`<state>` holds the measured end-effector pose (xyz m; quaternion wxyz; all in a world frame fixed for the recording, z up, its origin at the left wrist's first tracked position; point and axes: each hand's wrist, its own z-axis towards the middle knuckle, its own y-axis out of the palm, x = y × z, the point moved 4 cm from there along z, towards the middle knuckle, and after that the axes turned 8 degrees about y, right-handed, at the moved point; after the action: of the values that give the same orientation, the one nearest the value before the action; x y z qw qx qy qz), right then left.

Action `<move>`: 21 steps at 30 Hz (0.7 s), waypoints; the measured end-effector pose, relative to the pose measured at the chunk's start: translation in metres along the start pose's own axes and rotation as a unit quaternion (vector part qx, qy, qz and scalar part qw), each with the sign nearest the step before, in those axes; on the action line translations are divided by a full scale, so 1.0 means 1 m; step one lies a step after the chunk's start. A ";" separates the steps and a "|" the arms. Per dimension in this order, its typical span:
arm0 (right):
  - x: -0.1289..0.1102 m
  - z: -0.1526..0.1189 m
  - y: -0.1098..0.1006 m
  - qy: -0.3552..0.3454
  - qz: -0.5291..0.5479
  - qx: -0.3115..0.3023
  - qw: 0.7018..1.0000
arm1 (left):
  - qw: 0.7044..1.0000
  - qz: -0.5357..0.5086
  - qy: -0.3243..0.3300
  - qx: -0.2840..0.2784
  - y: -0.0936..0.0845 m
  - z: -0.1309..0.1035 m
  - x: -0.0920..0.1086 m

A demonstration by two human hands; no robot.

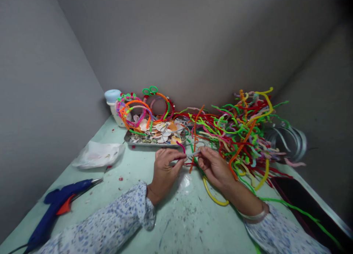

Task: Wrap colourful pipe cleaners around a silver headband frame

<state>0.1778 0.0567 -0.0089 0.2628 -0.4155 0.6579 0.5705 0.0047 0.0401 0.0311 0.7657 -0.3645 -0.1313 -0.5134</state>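
Well, both hands (165,171) (214,167) are pinched closed on a thin grey strip (193,153) — perhaps wire — its ends hidden

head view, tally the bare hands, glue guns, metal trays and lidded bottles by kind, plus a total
Bare hands, left hand and right hand: 2
Blue pistol-shaped glue gun: 1
Silver metal tray: 1
Blue-lidded white bottle: 1
Total: 5

Pipe cleaners (239,127) look fuzzy, matt; tray (150,144) — shiny metal; glue gun (63,196) — smooth plastic.
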 end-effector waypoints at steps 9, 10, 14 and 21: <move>0.001 0.001 -0.002 -0.001 0.017 -0.008 1.000 | 1.000 0.009 0.004 -0.002 0.000 -0.002 0.000; 0.001 0.001 -0.002 -0.002 0.014 -0.008 1.000 | 1.000 0.007 0.004 -0.002 0.000 -0.002 0.000; 0.001 0.001 -0.002 -0.005 0.009 -0.005 1.000 | 1.000 0.001 0.009 0.002 0.000 -0.001 0.000; 0.002 0.002 -0.004 -0.008 0.003 -0.010 1.000 | 1.000 -0.003 0.024 0.016 -0.001 0.000 0.001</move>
<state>0.1796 0.0582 -0.0132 0.2626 -0.4114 0.6513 0.5811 0.0044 0.0386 0.0319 0.7726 -0.3394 -0.1220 -0.5225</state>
